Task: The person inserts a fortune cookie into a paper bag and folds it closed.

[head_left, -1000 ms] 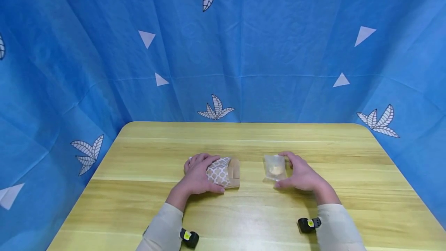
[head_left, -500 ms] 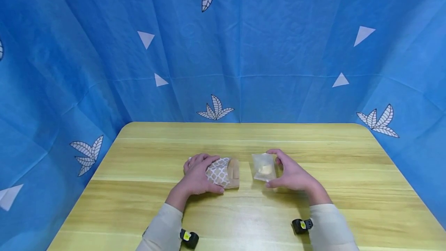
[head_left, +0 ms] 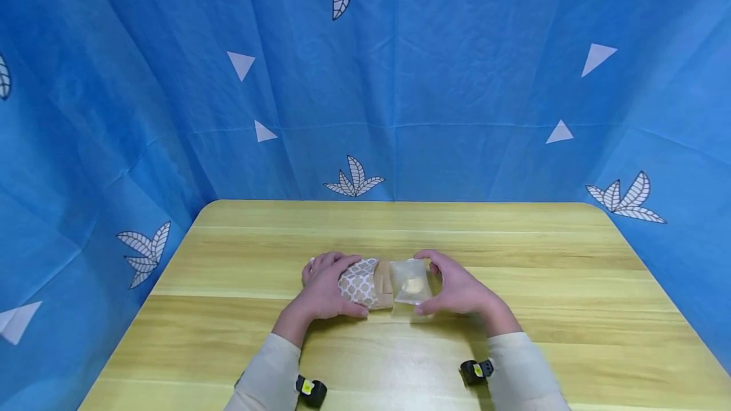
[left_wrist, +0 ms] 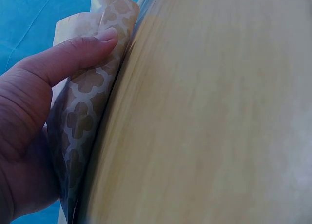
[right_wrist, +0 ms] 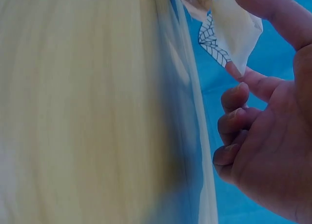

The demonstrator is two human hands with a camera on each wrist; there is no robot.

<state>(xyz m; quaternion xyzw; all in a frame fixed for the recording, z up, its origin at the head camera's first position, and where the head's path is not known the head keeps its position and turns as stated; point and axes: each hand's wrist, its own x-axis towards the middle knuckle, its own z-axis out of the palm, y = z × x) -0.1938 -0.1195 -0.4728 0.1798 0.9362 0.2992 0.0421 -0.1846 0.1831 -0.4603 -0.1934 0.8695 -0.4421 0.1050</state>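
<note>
A brown paper bag with a white lattice print (head_left: 358,284) lies on the table, its open mouth facing right. My left hand (head_left: 324,289) grips it from the left, thumb along the near edge and fingers over the far side; the left wrist view shows the thumb pressing the printed paper (left_wrist: 87,82). Between thumb and index finger my right hand (head_left: 461,287) pinches a small translucent packet (head_left: 410,281) with something pale yellow inside. The packet's left edge is right at the bag's mouth. In the right wrist view the other fingers (right_wrist: 236,121) are curled beneath the packet (right_wrist: 236,29).
The light wooden table (head_left: 228,347) reaches back to a blue curtain (head_left: 457,81) with white leaves and triangles. Each wrist wears a black camera, one on the left (head_left: 311,392) and one on the right (head_left: 475,371).
My right hand has carried the translucent packet leftward over the table, up to the mouth of the paper bag. The left hand and the bag stay where they were.
</note>
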